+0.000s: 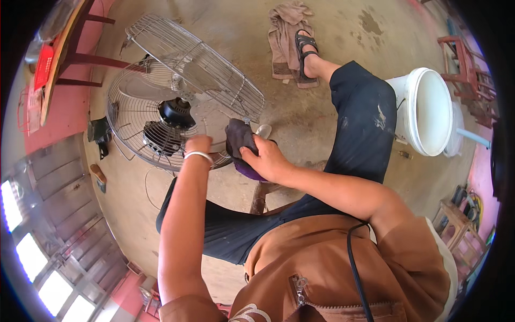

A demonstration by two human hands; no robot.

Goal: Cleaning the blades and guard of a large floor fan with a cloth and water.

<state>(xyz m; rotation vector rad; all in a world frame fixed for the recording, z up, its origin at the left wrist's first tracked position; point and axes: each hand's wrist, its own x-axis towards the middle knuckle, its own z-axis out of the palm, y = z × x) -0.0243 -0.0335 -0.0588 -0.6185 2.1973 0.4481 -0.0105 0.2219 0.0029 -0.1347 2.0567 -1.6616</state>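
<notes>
An electric fan lies before me with its front wire grille (225, 66) tilted away from the rear wire grille (120, 100). Grey fan blades (147, 87) and the black motor housing (176, 113) show between the two. My right hand (268, 157) grips a dark, crumpled cloth (240, 137) with a purple edge, close to the near side of the grilles. My left hand (199, 145), below a white wristband, is curled at the lower grey blade (208, 120). Its fingertips are hidden, so whether it holds the blade or only touches it is unclear.
A white plastic bucket (432, 112) lies on its side by my right knee. A brown towel (283, 44) is under my sandalled foot. At the upper left stands a wooden table (60, 60) with a red basket (43, 66). Wooden stools (458, 225) stand at the right.
</notes>
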